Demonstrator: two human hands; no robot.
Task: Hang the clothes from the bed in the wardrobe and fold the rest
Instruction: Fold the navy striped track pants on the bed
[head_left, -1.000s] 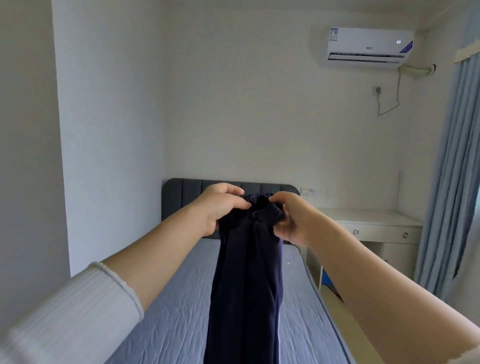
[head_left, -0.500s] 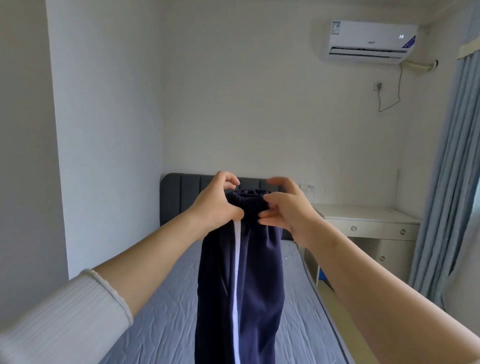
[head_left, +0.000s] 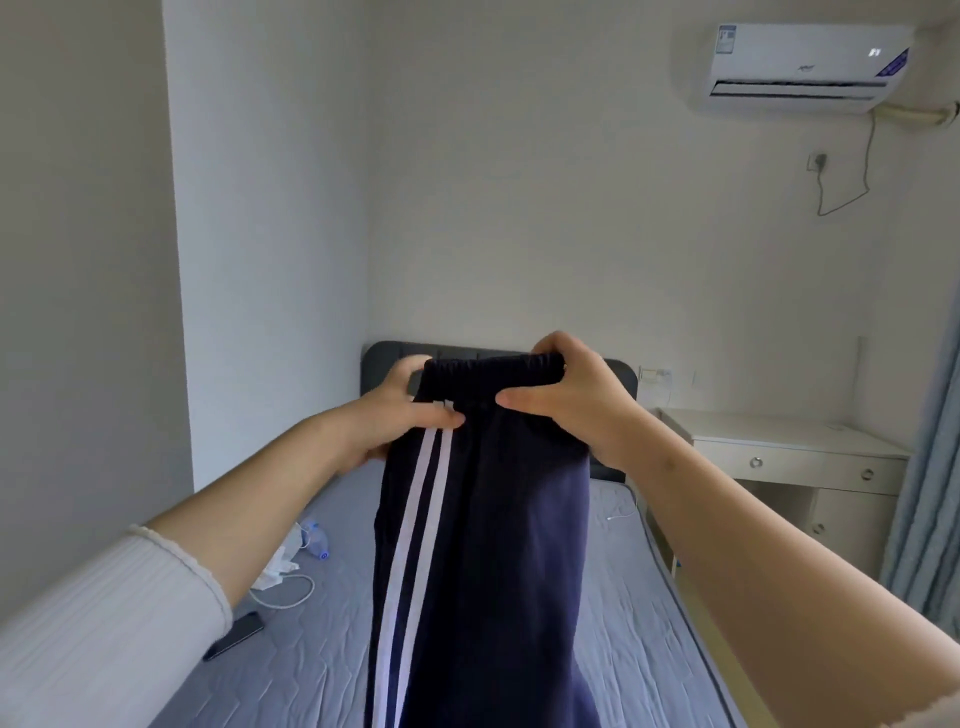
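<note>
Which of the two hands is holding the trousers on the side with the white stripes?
The left hand: its thumb lies across the top of the stripes on the trousers. The right hand grips the plain side.

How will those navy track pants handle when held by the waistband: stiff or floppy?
Likely floppy: the navy track pants hang limp below the left hand and right hand. Probably light, since pinching fingers alone carry them. The waistband looks elastic, so it may stretch.
</note>
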